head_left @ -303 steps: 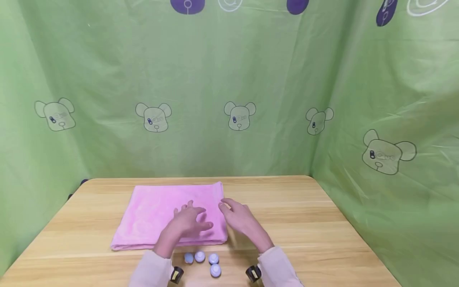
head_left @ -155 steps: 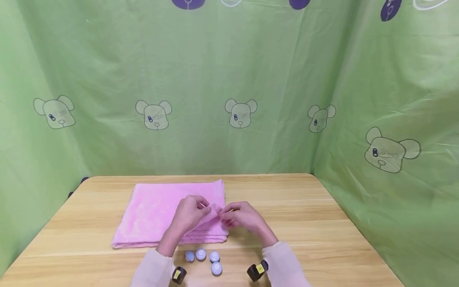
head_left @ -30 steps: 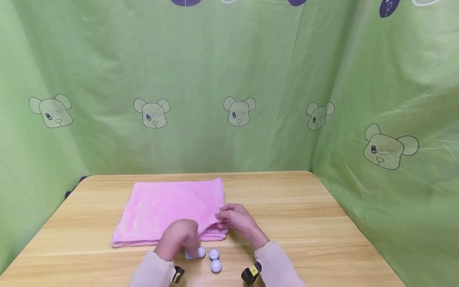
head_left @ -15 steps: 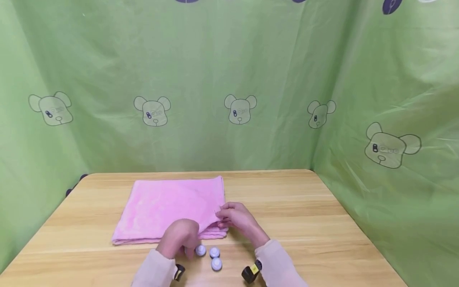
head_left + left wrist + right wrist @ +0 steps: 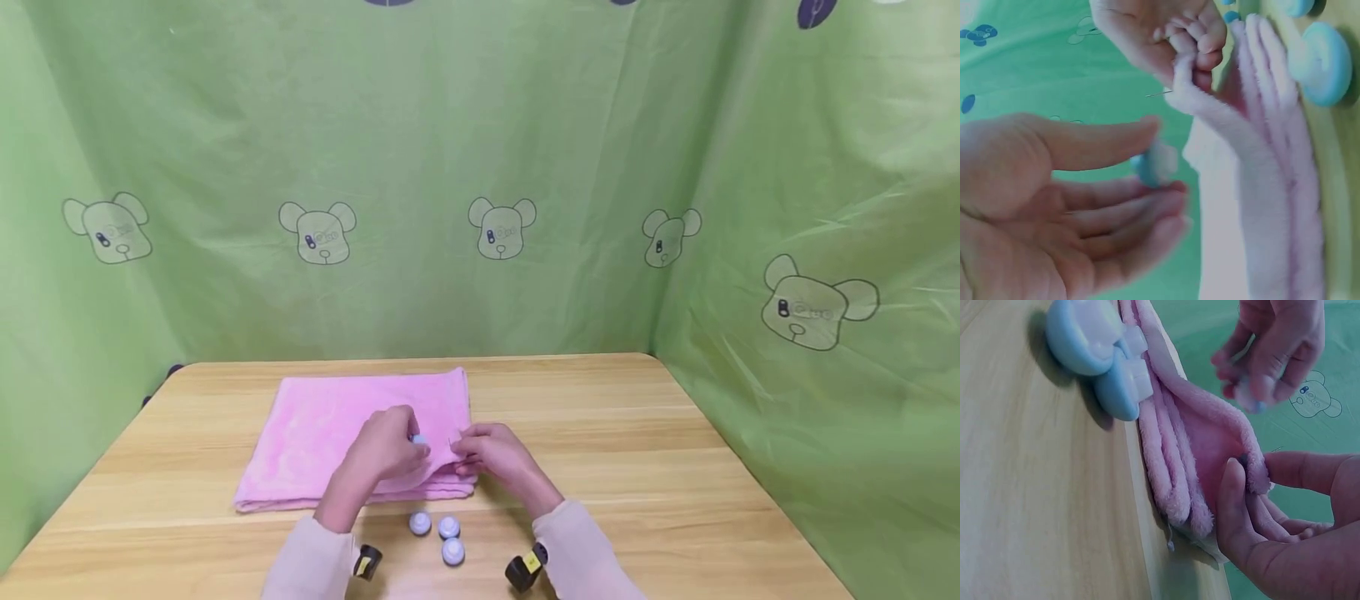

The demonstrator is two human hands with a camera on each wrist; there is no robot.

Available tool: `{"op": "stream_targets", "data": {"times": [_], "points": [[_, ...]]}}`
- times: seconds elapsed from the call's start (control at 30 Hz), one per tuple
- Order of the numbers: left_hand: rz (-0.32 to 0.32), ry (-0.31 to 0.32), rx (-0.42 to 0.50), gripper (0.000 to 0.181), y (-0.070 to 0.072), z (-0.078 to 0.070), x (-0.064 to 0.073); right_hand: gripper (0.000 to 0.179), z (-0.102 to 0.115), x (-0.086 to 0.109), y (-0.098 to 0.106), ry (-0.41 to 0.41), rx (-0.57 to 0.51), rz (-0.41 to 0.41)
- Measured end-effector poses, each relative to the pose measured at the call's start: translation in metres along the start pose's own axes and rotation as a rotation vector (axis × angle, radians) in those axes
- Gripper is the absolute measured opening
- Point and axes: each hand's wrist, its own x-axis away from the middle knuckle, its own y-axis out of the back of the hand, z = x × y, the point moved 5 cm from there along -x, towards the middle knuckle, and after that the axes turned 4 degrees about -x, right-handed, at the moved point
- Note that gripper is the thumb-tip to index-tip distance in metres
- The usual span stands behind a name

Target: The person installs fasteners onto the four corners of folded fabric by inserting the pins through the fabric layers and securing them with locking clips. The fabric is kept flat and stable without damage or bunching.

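Note:
A folded pink plush towel point(image 5: 330, 417) lies on the table. My right hand point(image 5: 498, 458) pinches its raised near-right corner. In the left wrist view a thin metal pin point(image 5: 1159, 94) sticks out of the fabric there, and in the right wrist view a small dark disc point(image 5: 1243, 460) shows under the fold, by the right fingertips. Just left of that corner, my left hand point(image 5: 382, 446) holds a small blue-and-white mushroom-shaped quilt clip cap point(image 5: 1159, 164) between thumb and fingers, apart from the pin. The cap is blurred in the right wrist view.
Three more mushroom-shaped quilt clips stand on the wood table in front of the towel: one at left point(image 5: 420, 523), another to its right point(image 5: 449, 527) and the nearest clip point(image 5: 453, 552). Green curtains point(image 5: 405, 292) with bear prints enclose the back and sides.
My left hand has risen from the row of quilt clips to the towel's corner, carrying a blue cap. The leftmost clip is gone from the table. My right hand keeps its pinch.

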Motion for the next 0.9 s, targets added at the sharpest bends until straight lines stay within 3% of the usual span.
{"op": "stream_targets", "data": {"times": [0.13,0.3,0.57,0.9], "points": [[-0.104,-0.037,0.087,0.023,-0.002,0.0,-0.007,0.022,0.0,0.0,0.0,0.003,0.012,0.009],[-0.151,-0.097,0.112,0.022,-0.007,0.002,-0.01,0.022,0.001,0.001,0.0,0.01,0.021,0.026],[-0.089,-0.139,0.228,0.021,-0.011,-0.003,-0.009,0.021,-0.001,0.003,0.0,0.021,0.048,0.022],[-0.105,-0.132,0.211,0.023,-0.011,-0.002,-0.011,0.023,0.0,0.002,-0.001,0.014,0.078,0.034]]}}
